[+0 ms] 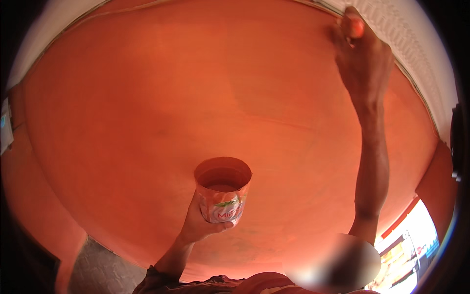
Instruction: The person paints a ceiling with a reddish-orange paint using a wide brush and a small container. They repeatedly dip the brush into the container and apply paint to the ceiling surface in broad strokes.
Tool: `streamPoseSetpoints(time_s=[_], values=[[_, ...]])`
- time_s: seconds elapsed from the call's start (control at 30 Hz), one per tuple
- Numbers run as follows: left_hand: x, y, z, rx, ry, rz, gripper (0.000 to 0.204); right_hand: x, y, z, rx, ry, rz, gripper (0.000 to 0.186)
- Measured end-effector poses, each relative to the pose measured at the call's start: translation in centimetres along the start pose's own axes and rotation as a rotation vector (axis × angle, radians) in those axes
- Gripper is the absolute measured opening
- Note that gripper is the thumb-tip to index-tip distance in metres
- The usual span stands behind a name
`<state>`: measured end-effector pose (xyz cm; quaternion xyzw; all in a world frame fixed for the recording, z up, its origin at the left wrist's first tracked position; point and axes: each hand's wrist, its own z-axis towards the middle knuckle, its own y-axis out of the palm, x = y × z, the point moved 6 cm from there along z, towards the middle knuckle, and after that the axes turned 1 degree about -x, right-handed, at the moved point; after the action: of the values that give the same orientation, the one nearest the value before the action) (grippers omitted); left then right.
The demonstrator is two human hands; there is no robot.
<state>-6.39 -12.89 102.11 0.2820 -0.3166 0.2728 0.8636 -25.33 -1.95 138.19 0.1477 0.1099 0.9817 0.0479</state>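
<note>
My left hand (211,228) is wrapped round the lower part of a plastic tub (220,202), with the thumb across its front. The tub is upright and open-topped, with a white, green and red printed label and an orange-stained inside. Something darker lies at its bottom. High on the right, my right hand (367,56) is closed on a thing with a bright red-orange rounded end (356,28). What kind of thing it is, I cannot make out. This hand is near the top edge of the orange wall (161,98), and its fingers are partly hidden.
White textured ceiling (406,34) borders the wall at the upper right. A pale box (6,127) sits at the far left. Grey floor (100,269) shows at lower left. At lower right there is a bright opening (409,250) beyond a blurred patch.
</note>
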Motion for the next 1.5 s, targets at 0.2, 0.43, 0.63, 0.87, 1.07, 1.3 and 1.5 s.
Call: streamPoseSetpoints(time_s=[0.2, 0.43, 0.63, 0.87, 1.07, 1.3, 1.5], values=[[0.3, -2.5, -1.1, 0.085, 0.040, 0.031, 0.100, -14.2, 3.6, 1.8, 0.041, -0.304, 0.327, 0.014], [1.2, -5.9, -4.9, 0.334, 0.018, 0.293, 0.082, -25.9, 9.6, 3.1, -0.125, -0.270, 0.492, 0.011], [2.5, -7.2, -6.9, 0.483, 0.032, 0.351, 0.077, -31.9, 11.9, 5.0, -0.070, -0.172, 0.808, 0.018], [3.6, -8.2, -6.4, 0.515, 0.112, 0.322, 0.083, -21.5, 11.5, 3.2, 0.014, 0.057, 0.793, 0.013], [4.9, -11.1, -8.8, 0.497, 0.018, 0.371, 0.087, -10.5, 9.6, -2.4, 0.096, 0.111, 0.877, 0.020], [4.5, -12.1, -7.8, 0.406, 0.028, 0.220, 0.092, -8.6, 1.8, -3.5, 0.130, 0.434, 0.975, 0.015], [4.1, -12.8, -6.8, 0.357, 0.057, 0.162, 0.092, -13.8, 5.2, -3.7, 0.354, 0.378, 1.113, 0.013]])
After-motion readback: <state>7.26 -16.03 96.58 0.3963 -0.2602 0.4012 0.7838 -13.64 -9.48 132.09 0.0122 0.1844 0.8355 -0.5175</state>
